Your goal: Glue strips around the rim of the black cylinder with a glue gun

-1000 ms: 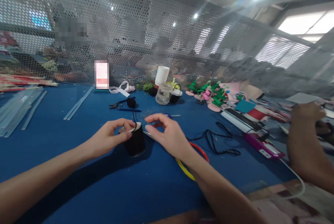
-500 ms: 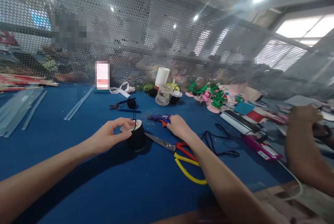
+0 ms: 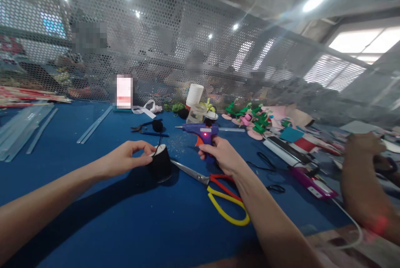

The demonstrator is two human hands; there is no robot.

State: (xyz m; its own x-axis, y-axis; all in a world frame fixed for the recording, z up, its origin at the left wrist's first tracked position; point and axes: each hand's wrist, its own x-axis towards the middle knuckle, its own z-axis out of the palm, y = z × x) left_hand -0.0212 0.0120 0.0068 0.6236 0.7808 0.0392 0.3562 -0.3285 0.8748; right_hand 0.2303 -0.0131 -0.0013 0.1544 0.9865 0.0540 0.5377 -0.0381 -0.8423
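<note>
A small black cup (image 3: pixel 160 167) with a white inside stands slightly tilted on the blue table, a black cord rising from its rim. My left hand (image 3: pixel 139 154) pinches this cup at the rim between thumb and fingers. Wrapped round the handle of a purple hot glue gun (image 3: pixel 201 129) is my right hand (image 3: pixel 220 153). The gun is raised, its nozzle facing left, an orange trigger below, a red light lit and a clear glue stick out of its back. Scissors (image 3: pixel 200 176) with red and yellow handles lie between the cup and my right forearm.
Pliers (image 3: pixel 143 126) and a black ball (image 3: pixel 157 125) lie behind the cup. Farther back are a clear jar (image 3: pixel 196 113), white stacked cups (image 3: pixel 194 94) and green-and-pink flower pieces (image 3: pixel 259 124). A purple power strip (image 3: pixel 314 182) sits right, near another person's arm (image 3: pixel 359 176). Clear strips (image 3: pixel 21 130) lie left.
My right hand has lifted the glue gun off the table and brought it nearer, its nozzle still pointing left. My left hand stays at the cup, which has tilted slightly.
</note>
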